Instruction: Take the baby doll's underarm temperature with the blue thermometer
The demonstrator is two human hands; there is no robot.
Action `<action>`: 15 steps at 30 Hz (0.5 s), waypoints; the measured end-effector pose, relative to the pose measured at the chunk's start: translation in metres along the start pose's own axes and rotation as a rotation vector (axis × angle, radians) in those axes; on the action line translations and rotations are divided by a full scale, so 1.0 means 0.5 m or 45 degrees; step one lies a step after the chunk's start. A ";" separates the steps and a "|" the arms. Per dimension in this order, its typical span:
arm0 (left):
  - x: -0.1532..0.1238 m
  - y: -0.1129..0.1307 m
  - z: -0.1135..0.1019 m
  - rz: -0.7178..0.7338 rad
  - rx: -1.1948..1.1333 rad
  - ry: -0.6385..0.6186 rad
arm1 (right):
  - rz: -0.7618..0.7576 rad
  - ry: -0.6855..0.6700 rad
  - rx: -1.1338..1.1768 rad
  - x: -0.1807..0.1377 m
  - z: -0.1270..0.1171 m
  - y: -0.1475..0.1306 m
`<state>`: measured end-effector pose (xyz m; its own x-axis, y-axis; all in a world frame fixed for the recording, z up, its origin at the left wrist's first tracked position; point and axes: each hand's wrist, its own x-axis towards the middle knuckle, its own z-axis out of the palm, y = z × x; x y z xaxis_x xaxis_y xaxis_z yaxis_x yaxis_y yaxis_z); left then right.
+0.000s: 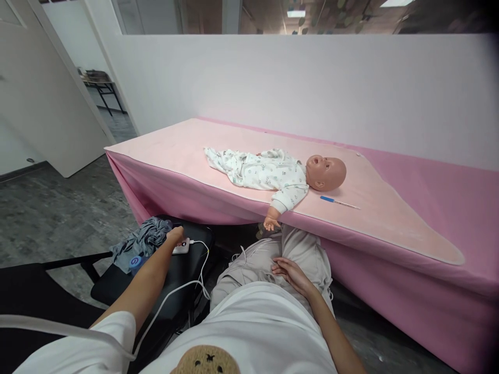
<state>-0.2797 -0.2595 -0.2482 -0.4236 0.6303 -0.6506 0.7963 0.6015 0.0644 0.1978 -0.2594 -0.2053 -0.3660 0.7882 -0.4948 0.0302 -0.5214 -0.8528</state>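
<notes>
My left hand (175, 237) reaches down to the chair on the left, its fingers closed at a small white power bank (181, 248) with a dark display and a white cable plugged into it. The fingertips are partly hidden. Against my lap rests my right hand (291, 274), fingers stretched out and holding nothing. A baby doll (268, 169) in a white patterned suit lies on its back on the pink-covered table, one arm hanging over the near edge. Beside its head is a glass thermometer (338, 202) with a blue end.
Grey cloth (150, 236) and a blue-capped bottle (135, 264) lie on the black chair (171, 283). The white cable (171, 295) loops from the chair past my left arm. The table's pink cover (429, 202) hangs over its near side. An open door (42, 88) stands at left.
</notes>
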 end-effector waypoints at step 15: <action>0.004 0.007 0.006 -0.060 -0.051 -0.165 | 0.004 -0.016 0.007 0.004 -0.006 0.005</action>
<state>-0.2766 -0.2575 -0.2515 -0.3984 0.5339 -0.7458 0.7581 0.6494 0.0599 0.1997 -0.2582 -0.2089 -0.3775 0.7825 -0.4952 0.0265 -0.5254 -0.8504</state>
